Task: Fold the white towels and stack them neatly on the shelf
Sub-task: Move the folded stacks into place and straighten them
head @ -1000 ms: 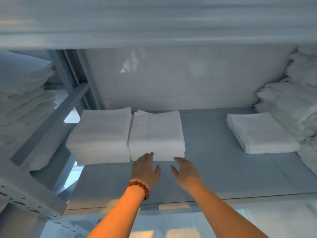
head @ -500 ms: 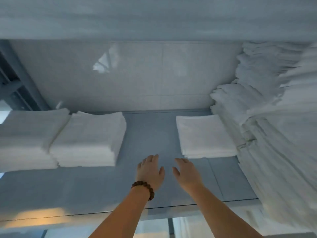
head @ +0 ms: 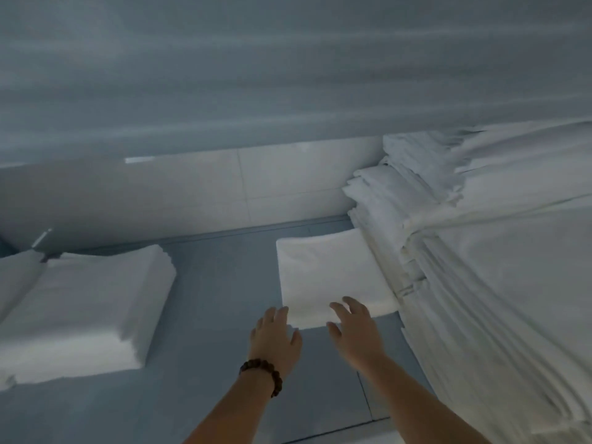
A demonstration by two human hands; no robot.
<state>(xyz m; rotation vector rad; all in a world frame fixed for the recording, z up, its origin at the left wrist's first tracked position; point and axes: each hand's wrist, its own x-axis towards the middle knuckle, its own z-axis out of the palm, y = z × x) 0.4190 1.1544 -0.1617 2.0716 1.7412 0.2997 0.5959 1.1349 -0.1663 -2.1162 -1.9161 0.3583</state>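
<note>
Hands do best here, I judge, pressing evenly to square the folded towel point(head: 330, 277) without skewing it. Spread and holding nothing, the left hand point(head: 275, 339) and right hand point(head: 354, 331) reach its near edge at 12 o'clock on the shelf point(head: 217, 315). A low stack point(head: 86, 309) lies at 9 o'clock, a tall pile point(head: 480, 251) at 3.

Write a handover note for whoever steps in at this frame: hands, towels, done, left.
Left hand: open, empty, fingertips at the near left corner of the low folded pile.
Right hand: open, empty, fingers over that pile's near edge; contact unclear.
Towels: thicker folded stack on the shelf, left; low pile in the middle, beside the tall pile on the right.
Done: these stacks are folded and shelved.
Left: probably squaring the low pile; whether more towels need folding is not visible.
</note>
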